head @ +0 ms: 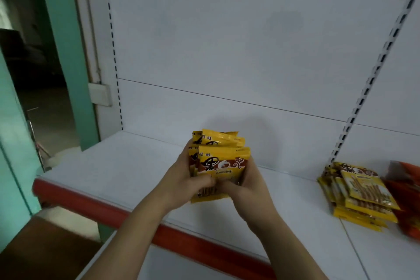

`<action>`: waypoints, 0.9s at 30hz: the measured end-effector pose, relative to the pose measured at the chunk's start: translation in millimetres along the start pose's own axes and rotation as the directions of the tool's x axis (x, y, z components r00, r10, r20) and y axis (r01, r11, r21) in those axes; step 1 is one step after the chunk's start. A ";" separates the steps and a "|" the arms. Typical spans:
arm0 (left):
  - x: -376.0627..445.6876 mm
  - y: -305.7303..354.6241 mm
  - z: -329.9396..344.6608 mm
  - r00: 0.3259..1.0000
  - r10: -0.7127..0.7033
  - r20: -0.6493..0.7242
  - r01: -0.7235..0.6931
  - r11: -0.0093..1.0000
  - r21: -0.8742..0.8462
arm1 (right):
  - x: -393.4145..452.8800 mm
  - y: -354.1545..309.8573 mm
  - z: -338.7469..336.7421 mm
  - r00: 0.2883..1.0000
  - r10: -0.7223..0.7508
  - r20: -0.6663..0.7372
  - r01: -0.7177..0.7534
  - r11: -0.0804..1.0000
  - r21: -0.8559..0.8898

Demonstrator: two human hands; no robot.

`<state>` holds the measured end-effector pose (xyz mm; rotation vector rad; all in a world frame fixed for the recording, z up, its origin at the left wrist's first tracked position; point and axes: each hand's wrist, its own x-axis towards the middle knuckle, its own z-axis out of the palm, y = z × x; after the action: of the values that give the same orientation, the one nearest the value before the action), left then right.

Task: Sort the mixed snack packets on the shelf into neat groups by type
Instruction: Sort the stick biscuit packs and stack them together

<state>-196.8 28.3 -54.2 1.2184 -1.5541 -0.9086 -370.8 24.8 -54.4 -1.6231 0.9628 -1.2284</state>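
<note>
Both hands meet at the middle of the view, clasped round one bundle of yellow snack packets (221,163). The left hand (184,185) wraps the bundle's left edge, fingers curled across the lower front of the packets. The right hand (251,185) grips the right edge, its thumb lying over the lower front beside the left fingers. The bundle stands upright, several packets deep, their top edges fanned slightly; the front packet shows a brown band with dark and white characters. Whether its lower edge touches the shelf (127,173) I cannot tell, as the hands cover that part.

That shelf is a white board with a red strip (95,208) along its front edge. Behind it rises a white back panel (227,41), framed by two slotted uprights, one at the left (112,36) and one leaning in at the right (372,79).

Well apart from the hands, at the right of the shelf, lies a loose heap of yellow packets (356,198) of the same kind, overlapping and askew. Just beside it, at the frame's right edge, are orange packets (406,188), partly cut off. A green door frame (66,52) stands left of the shelving, with a dim room beyond.
</note>
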 end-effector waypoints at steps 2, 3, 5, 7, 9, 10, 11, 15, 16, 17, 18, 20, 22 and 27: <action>-2.3 -9.8 -27.2 1.000 -0.010 -0.022 0.009 0.998 -0.063 | 3.8 1.5 35.2 0.997 -0.040 -0.066 0.037 0.998 -0.052; -3.4 -15.4 -39.3 0.999 -0.013 -0.033 0.010 0.996 -0.092 | 5.3 2.0 51.6 0.995 -0.053 -0.083 0.047 0.996 -0.074; -5.5 -28.7 -60.0 0.998 -0.042 -0.055 0.036 0.992 -0.120 | 7.4 4.1 78.3 0.997 -0.024 -0.076 0.018 0.997 -0.072; -8.6 -41.6 -75.1 0.994 -0.090 -0.057 0.081 0.986 -0.147 | 8.6 6.8 97.3 0.998 0.057 -0.016 -0.058 0.996 -0.068; -8.9 -50.2 -84.3 0.994 -0.109 -0.028 0.104 0.984 -0.146 | 11.3 7.0 108.5 0.992 0.120 0.038 -0.118 0.991 -0.066; -7.3 -52.4 -87.1 0.994 -0.108 -0.016 0.105 0.984 -0.141 | 15.0 7.1 111.3 0.990 0.134 0.045 -0.132 0.990 -0.053; -4.6 -53.9 -88.9 0.994 -0.106 -0.008 0.104 0.985 -0.138 | 19.5 8.2 113.1 0.990 0.138 0.037 -0.137 0.990 -0.041; 10.4 -57.3 -90.4 0.992 -0.120 0.030 0.122 0.986 -0.109 | 30.2 9.3 118.8 0.985 0.172 0.035 -0.172 0.985 0.002; 15.1 -59.1 -91.6 0.991 -0.125 0.046 0.129 0.986 -0.102 | 33.3 11.9 119.1 0.982 0.185 0.040 -0.185 0.983 -0.010; 21.0 -61.8 -93.7 0.989 -0.134 0.068 0.141 0.986 -0.094 | 37.9 15.5 118.6 0.980 0.196 0.031 -0.195 0.980 -0.036; 27.4 -63.9 -96.7 0.985 -0.145 0.095 0.153 0.985 -0.082 | 43.0 17.9 117.2 0.979 0.201 0.006 -0.201 0.977 -0.069; 38.6 -66.7 -102.2 0.979 -0.146 0.144 0.154 0.987 -0.041 | 54.1 22.1 112.7 0.976 0.213 -0.048 -0.217 0.971 -0.106; 46.4 -70.4 -103.7 0.975 -0.137 0.172 0.143 0.989 -0.022 | 63.8 25.0 111.1 0.971 0.235 -0.035 -0.238 0.962 -0.136; 71.6 -69.2 -117.7 0.960 -0.192 0.204 0.206 0.977 -0.047 | 96.1 20.8 117.3 0.969 0.246 0.025 -0.234 0.946 -0.222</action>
<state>-70.0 -58.2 -68.2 1.2837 -1.5599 -1.2367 -237.4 -50.1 -61.3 -1.6385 1.2573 -0.9361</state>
